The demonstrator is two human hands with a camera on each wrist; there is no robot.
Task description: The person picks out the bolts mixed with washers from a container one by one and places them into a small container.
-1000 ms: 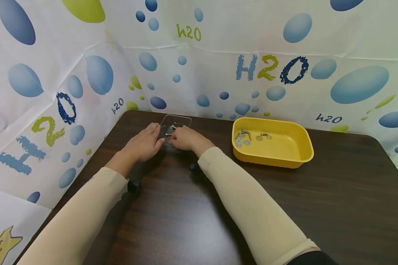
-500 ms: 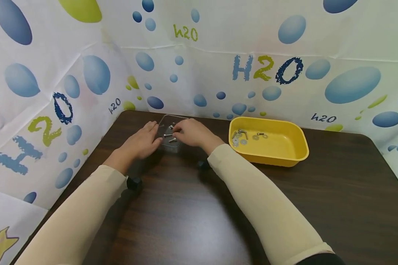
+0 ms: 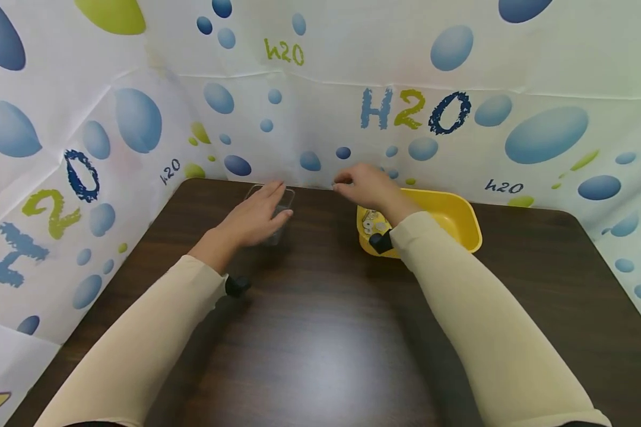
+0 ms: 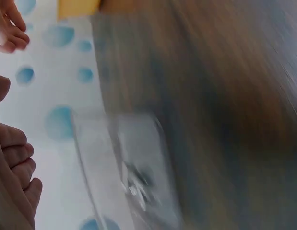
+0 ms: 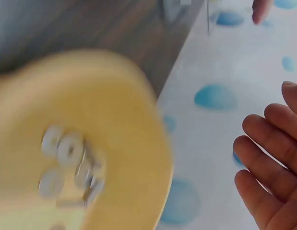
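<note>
My left hand (image 3: 251, 217), its fingers straight, is over a small clear plastic box (image 3: 287, 198) and hides most of it. Whether it touches the box I cannot tell. A blurred cluster of metal screws (image 4: 135, 187) lies inside the box in the left wrist view. My right hand (image 3: 368, 188) is in the air by the left end of a yellow tray (image 3: 462, 216). Its fingers are loosely bent with nothing between them, as the right wrist view shows. Flat washers (image 5: 70, 148) and a few screws (image 5: 93, 189) lie in the tray.
Both things stand on a dark wooden table (image 3: 320, 332), towards its far edge. Behind and to the left hangs a white sheet (image 3: 310, 130) printed with blue drops. My right forearm crosses in front of the tray.
My right hand has left the box, risen and moved right to the tray's left end. My left hand has shifted a little to the right, covering more of the box.
</note>
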